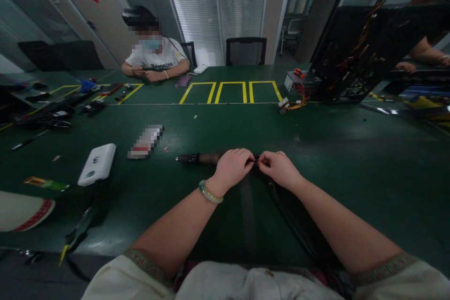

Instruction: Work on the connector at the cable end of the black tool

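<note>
**Figure.** View from the head over a green tabletop, described from near to far.

- **Nearest:** both forearms reach forward from pale sleeves. A light bracelet sits on the left wrist.
- **Cable:** a black cable runs across the tabletop under the right forearm and up to the hands.
- **Left hand:** the left hand is closed in a clenched grip over the right end of a dark, rod-shaped tool. The tool lies flat on the tabletop, and its bare part points left.
- **Right hand:** the right hand, touching the left, pinches what appears to be the cable's end where it meets the tool. The part itself is too small to make out.
- **Handling:** the tool looks stiff and fairly light. It is best held around its thicker middle barrel, away from the narrow tip. The cable looks limp and is likely to drag or snag.
- **Left, well apart:** a white box lies on the tabletop.
- **Farther off:** yellow tape rectangles mark the surface, and an open computer case stands at the right.
- **Far edge:** another person sits with hands together.
</note>
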{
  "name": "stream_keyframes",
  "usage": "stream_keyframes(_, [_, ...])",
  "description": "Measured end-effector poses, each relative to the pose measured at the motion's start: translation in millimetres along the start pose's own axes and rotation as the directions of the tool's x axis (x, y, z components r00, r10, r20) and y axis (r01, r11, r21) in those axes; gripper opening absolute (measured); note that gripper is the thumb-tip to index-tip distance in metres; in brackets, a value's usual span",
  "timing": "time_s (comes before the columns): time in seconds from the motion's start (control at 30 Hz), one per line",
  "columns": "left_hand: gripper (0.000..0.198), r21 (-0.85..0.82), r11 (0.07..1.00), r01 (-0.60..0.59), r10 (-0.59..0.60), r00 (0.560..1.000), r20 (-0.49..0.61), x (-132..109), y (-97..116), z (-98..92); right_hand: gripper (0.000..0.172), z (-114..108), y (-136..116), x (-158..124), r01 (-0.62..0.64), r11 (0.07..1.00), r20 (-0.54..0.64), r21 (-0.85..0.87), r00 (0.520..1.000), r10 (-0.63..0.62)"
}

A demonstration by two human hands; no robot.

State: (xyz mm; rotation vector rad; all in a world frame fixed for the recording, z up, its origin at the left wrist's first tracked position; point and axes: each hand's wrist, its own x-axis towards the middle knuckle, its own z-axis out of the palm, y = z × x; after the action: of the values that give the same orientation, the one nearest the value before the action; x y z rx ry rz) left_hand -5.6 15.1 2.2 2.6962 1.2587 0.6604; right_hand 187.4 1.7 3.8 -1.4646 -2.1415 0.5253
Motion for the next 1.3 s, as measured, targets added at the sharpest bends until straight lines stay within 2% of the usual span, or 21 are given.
stream_keyframes(0.47, [0.009, -0.007, 1.000, -0.008, 0.009, 1.000, 0.006, 3.5, -1.6, -0.4, 0.005, -6.6, -4.5, 5.6, 0.044, 0.997, 0.024, -0.070, 0.999, -0.043])
stream_keyframes(0.8, [0.015, 0.005, 1.000, 0.003, -0.003, 1.000, 0.017, 2.9, 1.9, -4.0, 0.012, 0.5, -1.2, 1.5, -0.003, 1.000, 0.006, 0.022, 1.000, 0.003])
stream_keyframes(0.9, [0.011, 0.012, 1.000, -0.005, 0.005, 1.000, 0.022, 2.0, 1.2, -3.2, 0.012, 1.5, -0.4, 0.3, -0.005, 0.999, -0.001, 0.034, 1.000, 0.005])
stream_keyframes(1.3, [0.015, -0.007, 1.000, -0.013, 0.013, 1.000, -0.001, 1.3, -0.2, -2.4, 0.016, 1.8, 3.6, 0.2, -0.033, 0.990, 0.021, 0.141, 0.999, 0.030])
